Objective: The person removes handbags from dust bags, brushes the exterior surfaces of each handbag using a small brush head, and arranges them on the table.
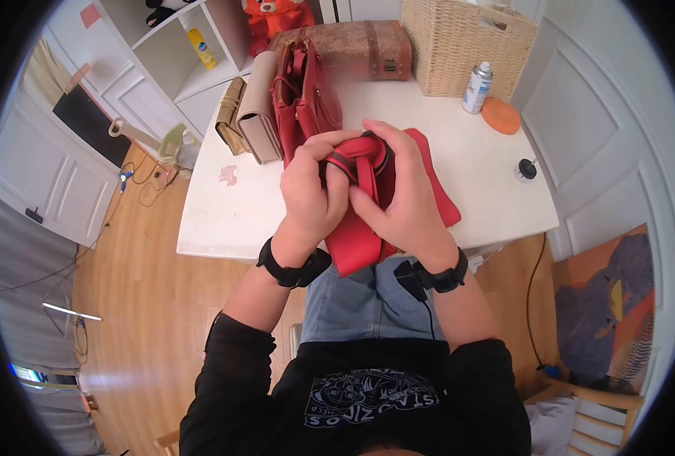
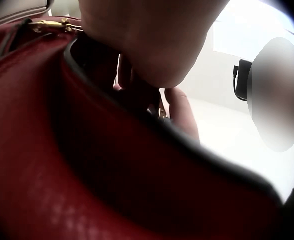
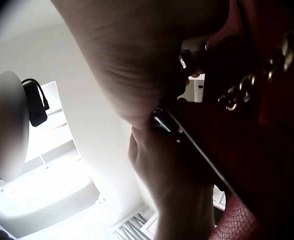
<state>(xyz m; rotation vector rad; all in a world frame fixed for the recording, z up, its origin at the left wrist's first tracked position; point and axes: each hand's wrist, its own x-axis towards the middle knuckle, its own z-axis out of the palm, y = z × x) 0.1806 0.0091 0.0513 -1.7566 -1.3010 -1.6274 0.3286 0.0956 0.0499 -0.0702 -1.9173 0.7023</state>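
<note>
Both hands are close together over a red bag (image 1: 352, 245) with a dark-edged strap (image 1: 366, 176) looped at its top. The left hand (image 1: 313, 186) curls its fingers round the strap loop; the right hand (image 1: 407, 190) grips the other side of it, thumb near the middle. A red flap or pouch (image 1: 438, 186) lies on the table to the right. In the left wrist view, red leather (image 2: 112, 165) fills the foreground below the fingers. The right wrist view shows a metal chain (image 3: 247, 82) beside the red leather; the fingertips are partly hidden there.
Another red handbag (image 1: 307, 99), a beige bag (image 1: 258, 114) and a gold-toned bag (image 1: 231, 118) stand at the back left of the white table (image 1: 216, 220). Behind are a patterned case (image 1: 345, 49) and a woven basket (image 1: 459, 45); a spray can (image 1: 477, 90) and orange object (image 1: 501, 115) are right.
</note>
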